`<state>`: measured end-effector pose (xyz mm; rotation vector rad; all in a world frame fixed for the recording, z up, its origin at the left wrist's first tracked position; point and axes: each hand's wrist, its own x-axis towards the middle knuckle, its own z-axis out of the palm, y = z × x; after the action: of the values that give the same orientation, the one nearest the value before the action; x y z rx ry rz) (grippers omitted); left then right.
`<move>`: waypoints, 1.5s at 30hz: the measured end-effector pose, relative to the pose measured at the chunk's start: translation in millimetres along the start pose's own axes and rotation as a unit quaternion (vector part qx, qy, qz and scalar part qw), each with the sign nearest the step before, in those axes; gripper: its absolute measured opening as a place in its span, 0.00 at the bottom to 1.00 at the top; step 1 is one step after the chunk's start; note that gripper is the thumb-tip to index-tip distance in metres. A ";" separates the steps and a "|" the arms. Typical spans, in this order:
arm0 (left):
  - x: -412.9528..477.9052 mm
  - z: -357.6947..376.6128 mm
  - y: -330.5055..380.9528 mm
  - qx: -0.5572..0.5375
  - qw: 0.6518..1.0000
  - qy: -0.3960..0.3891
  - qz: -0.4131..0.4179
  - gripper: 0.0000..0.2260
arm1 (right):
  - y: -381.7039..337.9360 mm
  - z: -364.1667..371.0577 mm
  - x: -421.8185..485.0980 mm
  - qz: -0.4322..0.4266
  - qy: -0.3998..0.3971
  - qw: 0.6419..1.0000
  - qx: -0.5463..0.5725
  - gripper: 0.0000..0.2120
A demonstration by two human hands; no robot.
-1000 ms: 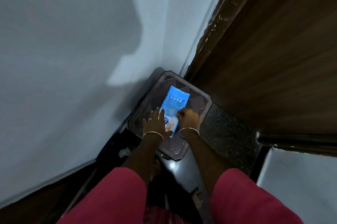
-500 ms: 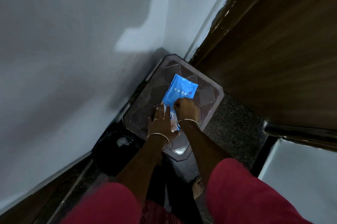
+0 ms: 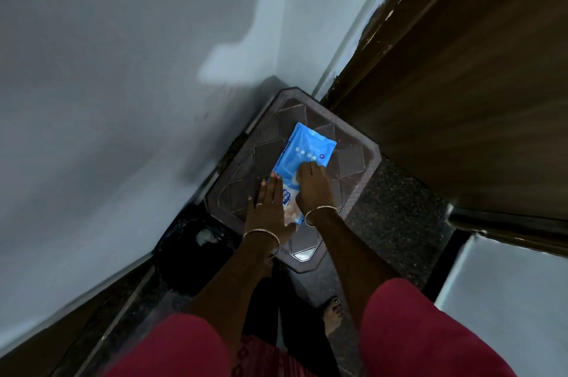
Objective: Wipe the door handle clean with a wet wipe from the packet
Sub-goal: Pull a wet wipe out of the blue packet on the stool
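A blue wet wipe packet [image 3: 309, 147] lies flat on a dark brown plastic stool [image 3: 353, 161] in the corner. My left hand [image 3: 267, 207] rests flat on the packet's left near edge, fingers straight and together. Over the middle of the packet my right hand [image 3: 313, 189] has its fingers curled down onto the top face. Whether it pinches a flap or a wipe is hidden by the hand. The brown wooden door [image 3: 461, 84] stands at the right; its handle is out of view.
White walls [image 3: 123, 100] meet in the corner behind the stool. A black bin [image 3: 196, 250] with a white scrap inside sits left of the stool. The floor [image 3: 393, 213] is dark speckled stone. My bare foot [image 3: 333, 315] shows below.
The camera has swung so the stool sits lower and more central. My right hand has slid further up the packet toward its middle. My left hand stays pressed on the packet's edge.
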<state>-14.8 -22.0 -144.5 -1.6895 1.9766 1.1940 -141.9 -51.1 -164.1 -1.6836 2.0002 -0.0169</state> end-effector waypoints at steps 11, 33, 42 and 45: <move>-0.7 -0.4 7.3 0.045 0.999 -0.012 0.000 0.46 | 12.0 -5.6 -14.0 -0.037 0.012 0.999 -0.016 0.16; -2.8 6.3 8.5 0.055 0.998 0.018 -0.002 0.43 | -0.6 -11.5 -20.7 0.057 0.089 0.987 0.124 0.08; -0.8 8.4 8.0 0.051 0.998 0.021 -0.009 0.44 | -2.6 -22.3 -34.0 0.142 0.057 0.932 0.328 0.17; -0.4 10.4 6.1 0.047 0.999 0.025 -0.002 0.44 | 5.4 -15.4 -31.0 0.009 0.095 0.992 0.083 0.14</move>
<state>-23.3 -14.3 -148.1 -1.6921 2.0237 1.0507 -150.1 -26.2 -141.0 -1.6088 2.0861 -0.3409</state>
